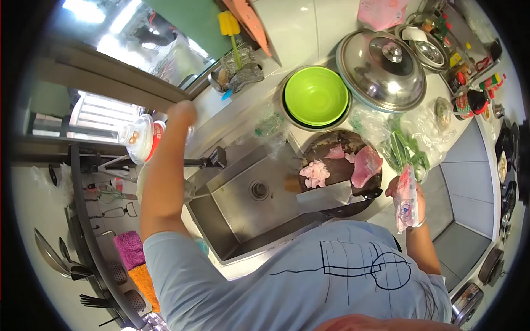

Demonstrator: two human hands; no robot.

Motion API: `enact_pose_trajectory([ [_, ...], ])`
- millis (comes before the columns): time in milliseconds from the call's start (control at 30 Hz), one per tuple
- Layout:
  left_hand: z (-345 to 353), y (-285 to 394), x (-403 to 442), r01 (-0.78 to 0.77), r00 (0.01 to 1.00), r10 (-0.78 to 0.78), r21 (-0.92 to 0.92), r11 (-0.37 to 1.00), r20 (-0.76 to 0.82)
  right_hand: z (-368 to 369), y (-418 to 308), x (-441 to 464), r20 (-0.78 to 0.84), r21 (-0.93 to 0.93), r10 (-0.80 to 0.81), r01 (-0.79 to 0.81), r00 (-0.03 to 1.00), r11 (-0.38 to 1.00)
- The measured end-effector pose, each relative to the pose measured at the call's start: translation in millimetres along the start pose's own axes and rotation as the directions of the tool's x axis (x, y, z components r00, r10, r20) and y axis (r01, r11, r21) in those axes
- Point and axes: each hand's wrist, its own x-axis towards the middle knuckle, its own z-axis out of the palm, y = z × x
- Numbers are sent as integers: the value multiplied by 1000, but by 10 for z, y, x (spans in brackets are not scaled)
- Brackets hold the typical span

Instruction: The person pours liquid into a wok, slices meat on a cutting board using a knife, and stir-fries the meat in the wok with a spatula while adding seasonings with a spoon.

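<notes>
My right hand (420,205) grips a clear plastic bag (407,212) with red and blue print, held upright right of the chopping board. My left hand (184,113) is raised by the window frame, smeared by motion, so its fingers do not show. Near it are white-lidded containers (142,138) with a red label. On the round dark chopping board (341,142) lie a pink slab of raw meat (366,166), a smaller piece (334,151) and a pile of cut pale meat (315,175). A cleaver (324,198) rests across the board's near edge, handle to the right.
A steel sink (237,207) with a black-ended faucet (216,159) lies left of the board. Behind stand green bowls (316,95) and a large lidded pan (381,69). Leafy greens (406,149) and plastic bags (433,124) lie at the right. Utensils hang on the left rack (96,259).
</notes>
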Motion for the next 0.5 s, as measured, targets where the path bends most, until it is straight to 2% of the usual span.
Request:
enact_pose_trajectory([
  [33,-69,337,-112,-140,985,132,73,987,108,4,-2,14,28,31,-8,7,1000,999],
  [67,-20,672,-195,-257,963,257,-8,966,83,16,-7,27,33,55,-6,4,999,998],
  [100,57,1017,-76,-375,872,389,-103,921,298,39,-14,39,40,78,-4,1,999,997],
  [133,321,1349,159,-676,727,650,69,733,223,76,-19,50,47,101,-3,-1,999,995],
  [167,-200,1696,-346,-412,876,472,-359,838,96,142,-82,48,54,120,-2,-4,999,993],
  [233,90,2243,-152,-367,930,296,-555,747,-217,152,-90,39,68,137,7,-16,998,990],
  [333,-3,2756,-134,-215,956,49,-579,787,-288,85,-121,-13,58,169,10,-20,998,985],
  [467,76,3017,80,-3,985,-106,-620,785,-140,19,-166,-113,-39,119,6,-2,999,993],
  [500,117,3027,146,-7,990,-87,-639,769,-115,9,-176,-134,-75,101,9,-1,997,995],
])
